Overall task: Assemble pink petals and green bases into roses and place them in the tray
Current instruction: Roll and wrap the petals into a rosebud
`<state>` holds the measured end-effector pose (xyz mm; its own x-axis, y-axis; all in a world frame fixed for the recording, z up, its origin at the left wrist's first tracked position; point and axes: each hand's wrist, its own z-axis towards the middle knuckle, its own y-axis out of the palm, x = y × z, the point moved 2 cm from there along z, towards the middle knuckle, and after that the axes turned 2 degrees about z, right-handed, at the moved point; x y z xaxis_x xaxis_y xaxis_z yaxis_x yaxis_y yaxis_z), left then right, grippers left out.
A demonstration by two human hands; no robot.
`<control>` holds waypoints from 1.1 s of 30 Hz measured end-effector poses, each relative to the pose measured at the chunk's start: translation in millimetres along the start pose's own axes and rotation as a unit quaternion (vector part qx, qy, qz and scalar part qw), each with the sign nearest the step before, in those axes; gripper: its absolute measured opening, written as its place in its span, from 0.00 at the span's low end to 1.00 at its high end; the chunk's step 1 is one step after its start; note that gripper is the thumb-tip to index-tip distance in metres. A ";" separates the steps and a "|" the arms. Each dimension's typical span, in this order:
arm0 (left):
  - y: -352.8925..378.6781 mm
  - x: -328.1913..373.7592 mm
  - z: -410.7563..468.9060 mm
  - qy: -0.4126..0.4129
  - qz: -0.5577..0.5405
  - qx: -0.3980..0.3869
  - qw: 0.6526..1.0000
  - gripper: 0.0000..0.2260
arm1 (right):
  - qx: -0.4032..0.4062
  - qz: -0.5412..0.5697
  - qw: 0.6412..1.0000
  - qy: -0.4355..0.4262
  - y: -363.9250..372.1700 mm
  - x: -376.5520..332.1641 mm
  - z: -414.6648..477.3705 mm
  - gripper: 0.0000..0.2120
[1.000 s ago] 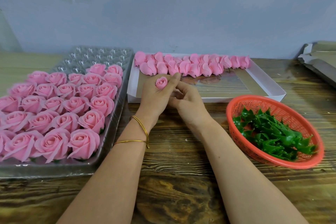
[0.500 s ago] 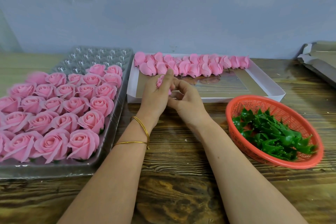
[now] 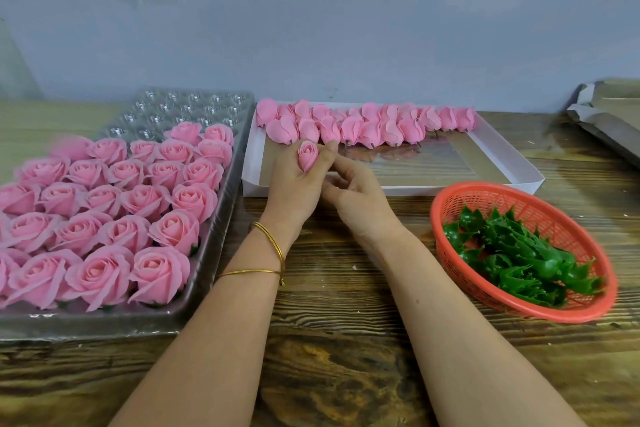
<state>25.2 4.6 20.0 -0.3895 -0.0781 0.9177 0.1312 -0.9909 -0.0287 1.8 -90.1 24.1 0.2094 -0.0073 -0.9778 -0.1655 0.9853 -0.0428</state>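
My left hand holds a small closed pink rose bud upright between thumb and fingers, just in front of the white box. My right hand is beside it, fingertips touching the left hand's fingers below the bud; whether it holds anything is hidden. Several pink petal buds lie in a row along the back of the white box. A red basket at the right holds several green bases. The clear plastic tray at the left is filled with several finished pink roses.
The wooden table runs to the front edge below my forearms. Empty tray cells show at the tray's back. Folded cardboard lies at the far right. A grey wall stands behind everything.
The bud turned in my left hand from facing up to side-on and back upright. My right hand's fingers stayed at its base, shifting slightly.
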 end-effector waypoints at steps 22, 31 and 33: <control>4.4 -4.4 -6.9 0.094 0.139 0.036 0.985 0.14 | 0.131 0.030 0.991 0.000 -4.4 -2.0 2.2 0.10; 4.2 0.1 -7.9 0.094 0.132 0.035 0.986 0.14 | 0.115 0.012 0.993 -0.009 -1.9 -3.1 1.1 0.08; 4.5 0.0 -7.7 0.095 0.136 0.033 0.986 0.17 | 0.121 0.000 0.993 -0.011 -2.2 -2.9 2.0 0.08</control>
<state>18.7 -0.7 16.9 -0.4940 -0.3650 0.7891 0.3115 -0.9217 -0.2314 3.5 -91.9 27.4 0.2314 -0.0063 -0.9728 0.0697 0.9975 0.0101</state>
